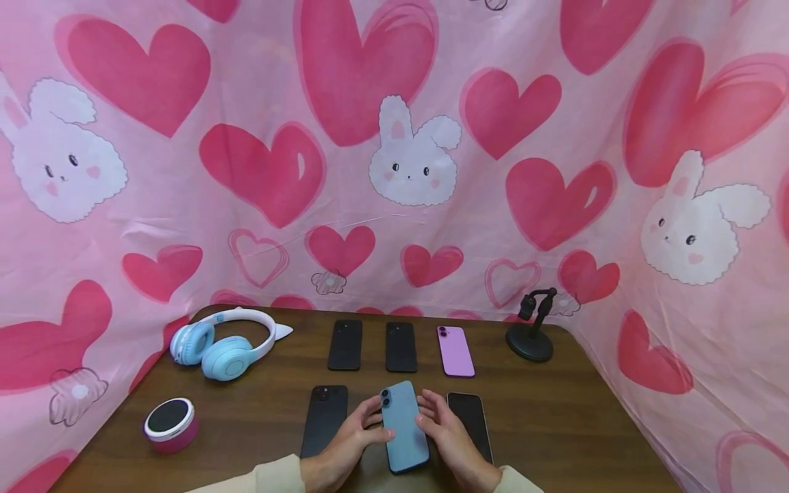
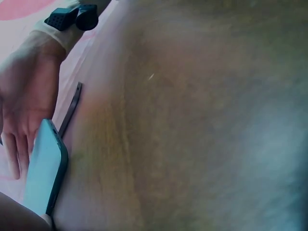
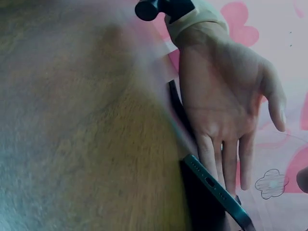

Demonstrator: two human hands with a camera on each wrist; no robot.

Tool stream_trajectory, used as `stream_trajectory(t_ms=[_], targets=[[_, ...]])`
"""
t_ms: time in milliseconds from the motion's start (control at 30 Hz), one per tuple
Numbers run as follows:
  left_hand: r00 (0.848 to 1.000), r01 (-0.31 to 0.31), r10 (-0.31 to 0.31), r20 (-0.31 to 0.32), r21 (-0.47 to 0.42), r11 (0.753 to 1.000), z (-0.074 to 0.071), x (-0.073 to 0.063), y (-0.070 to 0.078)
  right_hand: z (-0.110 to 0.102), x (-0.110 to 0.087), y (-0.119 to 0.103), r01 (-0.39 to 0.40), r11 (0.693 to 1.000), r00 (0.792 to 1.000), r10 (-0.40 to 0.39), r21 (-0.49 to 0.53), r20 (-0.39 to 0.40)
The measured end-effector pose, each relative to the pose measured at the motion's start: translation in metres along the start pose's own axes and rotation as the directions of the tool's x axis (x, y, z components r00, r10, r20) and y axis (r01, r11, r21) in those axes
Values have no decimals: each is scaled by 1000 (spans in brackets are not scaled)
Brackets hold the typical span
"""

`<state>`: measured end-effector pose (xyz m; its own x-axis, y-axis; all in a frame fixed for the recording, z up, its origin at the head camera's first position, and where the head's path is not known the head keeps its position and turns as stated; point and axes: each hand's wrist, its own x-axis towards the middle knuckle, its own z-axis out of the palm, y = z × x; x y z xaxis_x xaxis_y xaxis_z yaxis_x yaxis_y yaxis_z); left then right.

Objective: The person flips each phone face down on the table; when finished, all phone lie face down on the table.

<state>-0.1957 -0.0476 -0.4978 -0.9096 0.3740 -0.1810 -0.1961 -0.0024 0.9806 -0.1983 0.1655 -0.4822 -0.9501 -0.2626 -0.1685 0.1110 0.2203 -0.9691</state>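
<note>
Blue phone between both grips, long axis pointing away toward the bunny curtain, left hand and right hand straight-fingered against its sides, equally near.

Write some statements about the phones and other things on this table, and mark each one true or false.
1. Both hands, left and right, touch the blue phone. True.
2. The pink phone lies in the near row. False: it is in the far row, beside two black phones.
3. The headphones lie at the far left of the table. True.
4. The stand holds a phone. False: it holds nothing.
5. The blue phone lies screen up. False: its camera side faces up.
</note>
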Motion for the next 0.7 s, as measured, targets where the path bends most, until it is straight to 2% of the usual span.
stream_trajectory(t_ms=[200,400,567,700], targets=[[1000,22,-22,1,30,999,-1,7,2,3,1,6,-15,998,1000,14,-55,-26],[1000,-3,3,-16,49,999,-2,9,5,5,0,8,18,996,999,-22,-89,-47],[1000,-2,3,-23,55,998,-1,9,9,4,2,6,1,996,999,-4,-92,-41],[999,1,1,-34,56,998,-1,8,6,6,2,8,-19,995,999,17,-96,-28]])
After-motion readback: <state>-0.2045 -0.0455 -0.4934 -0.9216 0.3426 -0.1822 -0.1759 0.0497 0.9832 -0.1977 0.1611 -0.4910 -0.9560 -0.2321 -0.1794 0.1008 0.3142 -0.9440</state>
